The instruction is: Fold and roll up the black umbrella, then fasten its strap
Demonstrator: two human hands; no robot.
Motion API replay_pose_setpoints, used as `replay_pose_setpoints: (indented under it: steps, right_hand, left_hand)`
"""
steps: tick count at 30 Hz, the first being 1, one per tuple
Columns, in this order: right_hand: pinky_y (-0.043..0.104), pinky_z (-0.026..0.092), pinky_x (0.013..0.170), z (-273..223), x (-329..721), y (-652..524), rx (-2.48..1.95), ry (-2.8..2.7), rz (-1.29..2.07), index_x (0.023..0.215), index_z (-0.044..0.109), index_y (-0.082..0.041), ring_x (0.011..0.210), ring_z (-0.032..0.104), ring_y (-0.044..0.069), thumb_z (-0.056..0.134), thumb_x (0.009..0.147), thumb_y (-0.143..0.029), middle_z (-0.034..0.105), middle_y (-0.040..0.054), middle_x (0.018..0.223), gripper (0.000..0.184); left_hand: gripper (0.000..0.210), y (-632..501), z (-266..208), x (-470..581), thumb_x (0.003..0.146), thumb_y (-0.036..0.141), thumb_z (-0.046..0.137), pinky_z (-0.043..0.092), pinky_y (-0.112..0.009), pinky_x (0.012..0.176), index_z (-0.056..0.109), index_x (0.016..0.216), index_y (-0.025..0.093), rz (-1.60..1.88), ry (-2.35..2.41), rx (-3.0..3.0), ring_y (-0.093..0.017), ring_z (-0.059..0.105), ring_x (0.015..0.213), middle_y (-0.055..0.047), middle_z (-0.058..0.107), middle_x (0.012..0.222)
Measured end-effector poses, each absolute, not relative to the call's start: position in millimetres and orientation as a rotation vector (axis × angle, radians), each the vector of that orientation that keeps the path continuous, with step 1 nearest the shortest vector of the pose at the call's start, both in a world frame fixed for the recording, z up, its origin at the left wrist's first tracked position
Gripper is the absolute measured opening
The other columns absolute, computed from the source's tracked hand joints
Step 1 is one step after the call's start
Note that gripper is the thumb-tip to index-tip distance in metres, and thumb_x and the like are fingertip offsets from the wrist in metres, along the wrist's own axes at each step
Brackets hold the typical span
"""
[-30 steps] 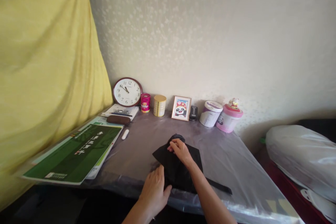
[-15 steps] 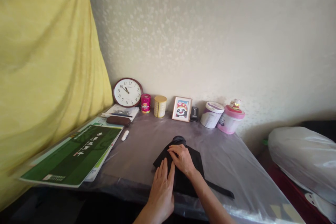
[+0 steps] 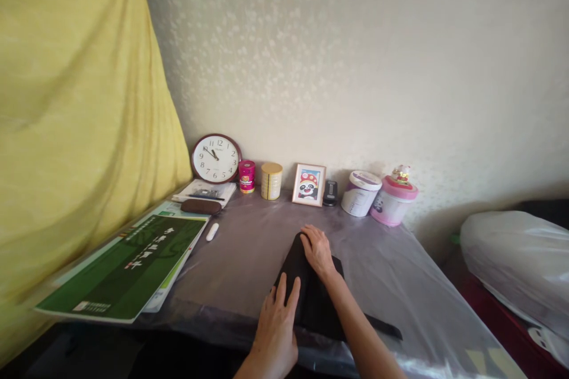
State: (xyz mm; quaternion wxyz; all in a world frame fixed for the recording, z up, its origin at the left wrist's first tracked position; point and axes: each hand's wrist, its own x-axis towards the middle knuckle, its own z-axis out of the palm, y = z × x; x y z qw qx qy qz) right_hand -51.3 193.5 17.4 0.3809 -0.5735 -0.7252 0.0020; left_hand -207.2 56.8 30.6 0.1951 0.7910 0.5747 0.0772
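Note:
A black fabric item [image 3: 292, 260], with a flap folded up into a narrow point, lies near the front of the table. I cannot make out its exact kind. A black strap [image 3: 384, 327] sticks out from it to the lower right. My right hand [image 3: 317, 250] is closed over the upper end of the fabric, its fingers together and curled. Lower down, my left hand [image 3: 278, 317] rests with spread fingers on the left part of the fabric. The underside of the item and part of its right side are hidden by my hands and forearm.
Along the wall stand a clock [image 3: 216, 158], a pink tin [image 3: 247, 176], a yellow-lidded can [image 3: 271, 182], a framed panda picture [image 3: 308, 185] and two tubs [image 3: 361, 194]. Left lie a green book [image 3: 128, 266], a brown case [image 3: 201, 206] and a white stick-like object [image 3: 212, 232].
My right hand has moved slightly up and right. The left flap of fabric is folded inward, covering the round black part that showed at the top. My left hand's fingers have spread.

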Motion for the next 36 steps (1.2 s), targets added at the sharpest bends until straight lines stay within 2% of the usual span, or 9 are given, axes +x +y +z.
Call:
replay_pose_setpoints:
  steps: [4,10,14,22,29,32,36]
  right_hand:
    - [0.041,0.036,0.098,15,-53,170,-1.333,-1.885,0.107,0.093,0.068,-0.022,0.113,0.051,0.023,0.045,0.088,-0.032,0.066,0.0081,0.108,0.026]
    - [0.041,0.036,0.1,1,-53,167,-1.333,-1.743,0.097,0.098,0.066,-0.019,0.116,0.049,0.023,0.045,0.087,-0.031,0.06,0.0112,0.117,0.026]
    - [0.042,0.034,0.101,-2,-55,173,-1.356,-1.742,0.109,0.099,0.066,-0.019,0.119,0.046,0.024,0.046,0.087,-0.033,0.057,0.0118,0.121,0.027]
    - [0.041,0.033,0.1,5,-67,181,-1.508,-1.839,0.165,0.096,0.067,-0.025,0.122,0.043,0.023,0.044,0.088,-0.038,0.059,0.0053,0.12,0.028]
    - [0.043,0.029,0.101,5,-70,195,-1.596,-1.86,0.176,0.089,0.068,-0.029,0.122,0.043,0.022,0.042,0.089,-0.028,0.061,-0.0011,0.119,0.026]
    - [0.04,0.034,0.098,5,-65,202,-1.61,-1.791,0.184,0.094,0.068,-0.026,0.118,0.047,0.022,0.042,0.088,-0.028,0.06,0.0029,0.12,0.026]
    - [0.037,0.036,0.097,7,-41,196,-1.644,-1.695,0.126,0.105,0.063,-0.015,0.113,0.051,0.022,0.041,0.086,-0.028,0.058,0.0137,0.12,0.031]
  left_hand:
    - [0.098,54,37,-204,0.055,-0.007,0.042,0.031,-0.038,0.105,0.01,0.141,0.027,0.168,1.602,2.233,-0.026,0.029,0.132,-0.008,0.008,0.151]
    - [0.099,58,36,-202,0.054,-0.01,0.039,0.038,-0.036,0.099,0.012,0.14,0.03,0.171,1.59,2.243,-0.027,0.039,0.126,-0.008,0.009,0.151]
    - [0.094,62,32,-207,0.059,-0.007,0.04,0.037,-0.032,0.101,0.013,0.14,0.031,0.244,1.567,2.241,-0.023,0.04,0.127,-0.006,0.014,0.15]
    - [0.09,66,43,-219,0.062,0.005,0.047,0.038,-0.028,0.098,0.012,0.14,0.033,0.218,1.58,2.205,-0.021,0.047,0.121,-0.005,0.022,0.148]
    - [0.089,65,38,-222,0.065,0.008,0.046,0.044,-0.029,0.09,0.007,0.14,0.036,0.221,1.59,2.171,-0.022,0.055,0.111,-0.004,0.022,0.148]
    - [0.089,63,35,-221,0.066,0.007,0.045,0.044,-0.029,0.088,0.005,0.14,0.036,0.242,1.592,2.163,-0.021,0.057,0.108,-0.005,0.02,0.149]
    - [0.088,61,31,-222,0.067,0.008,0.044,0.045,-0.03,0.087,0.004,0.14,0.036,0.276,1.578,2.164,-0.022,0.058,0.106,-0.006,0.021,0.148]
